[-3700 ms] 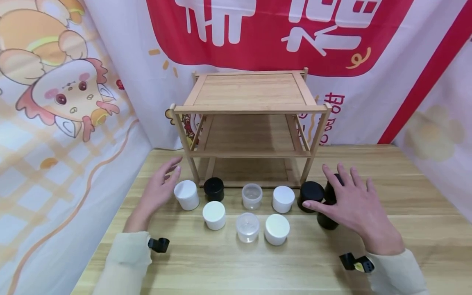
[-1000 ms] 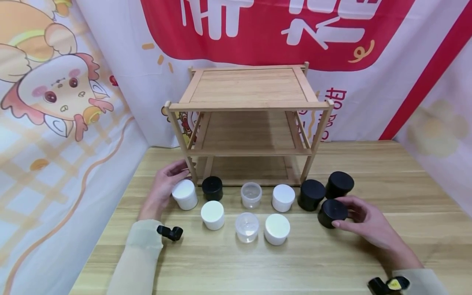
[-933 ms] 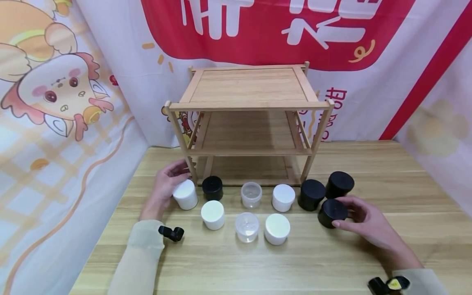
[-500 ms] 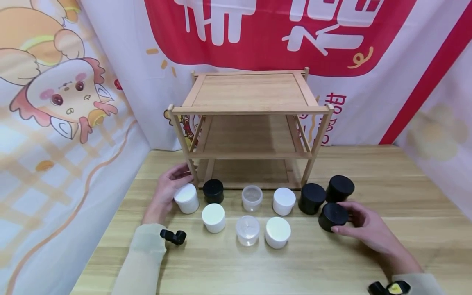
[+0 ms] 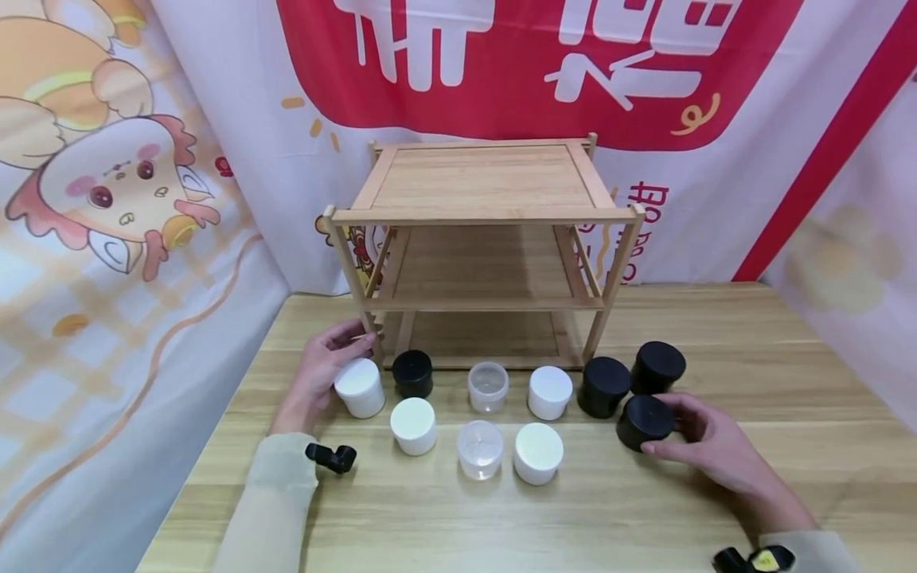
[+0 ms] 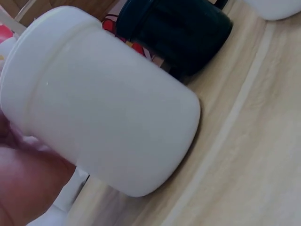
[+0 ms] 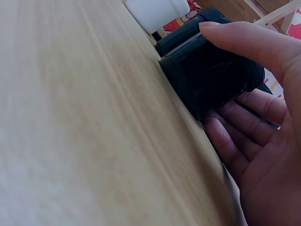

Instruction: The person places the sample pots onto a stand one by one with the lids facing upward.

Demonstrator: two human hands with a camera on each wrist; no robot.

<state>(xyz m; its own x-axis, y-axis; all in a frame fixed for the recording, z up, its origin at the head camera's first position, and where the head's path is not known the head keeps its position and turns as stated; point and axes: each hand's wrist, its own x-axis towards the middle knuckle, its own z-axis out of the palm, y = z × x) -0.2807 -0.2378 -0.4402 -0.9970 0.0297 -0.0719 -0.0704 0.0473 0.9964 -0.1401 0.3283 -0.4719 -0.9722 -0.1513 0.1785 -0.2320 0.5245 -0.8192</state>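
My left hand [image 5: 324, 364] reaches behind a white lidded jar [image 5: 360, 388] to the front left leg of a wooden rack [image 5: 483, 215]. Its thumb lies on the near side of that leg, and fingertips show past it. In the left wrist view the white jar [image 6: 113, 108] hides most of this hand. On the right, my right hand [image 5: 716, 442] holds a black lidded jar [image 5: 645, 422] from its right side. The right wrist view has the thumb along one side of the black jar [image 7: 207, 75] and the fingers bent on the other side.
Two more black jars [image 5: 604, 387] [image 5: 657, 368] stand beside the held one. In front of the rack are another black jar [image 5: 412, 374], three white jars [image 5: 413, 427] [image 5: 549, 393] [image 5: 538, 454] and two clear cups [image 5: 488, 387] [image 5: 480, 450]. Printed cloth [image 5: 236, 159] hangs around the table.
Since the oldest frame, my left hand has moved forward to the rack's leg, and my right hand has come down from above the black jars to hold the nearest one. Both hands stay almost still over the last second.
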